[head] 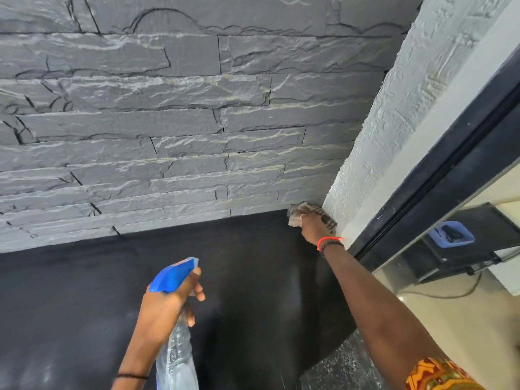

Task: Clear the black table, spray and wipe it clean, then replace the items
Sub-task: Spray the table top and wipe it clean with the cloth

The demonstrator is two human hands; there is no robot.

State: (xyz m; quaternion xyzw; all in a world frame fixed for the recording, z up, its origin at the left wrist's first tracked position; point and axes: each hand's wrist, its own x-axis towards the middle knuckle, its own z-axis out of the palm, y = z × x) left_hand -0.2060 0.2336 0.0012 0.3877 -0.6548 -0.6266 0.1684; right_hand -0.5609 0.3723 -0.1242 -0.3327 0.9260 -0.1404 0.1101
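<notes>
Black counter (78, 311) running off frame at left and bottom. Bottle (176, 353): base being cut off by lower edge; left hand (164, 308) gripping its neck, fingers (200, 295) curling round the blue trigger head. Cloth (295, 217): lying in counter's far right corner, touching wall (253, 190), partly hidden; right hand (315, 228) clutching it.

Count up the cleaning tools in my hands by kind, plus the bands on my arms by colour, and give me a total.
Spray bottle: 1, in the left hand
Cloth: 1, in the right hand
Red wristband: 1, on the right wrist
Dark wristbands: 2, one on each arm
Total: 5
</notes>
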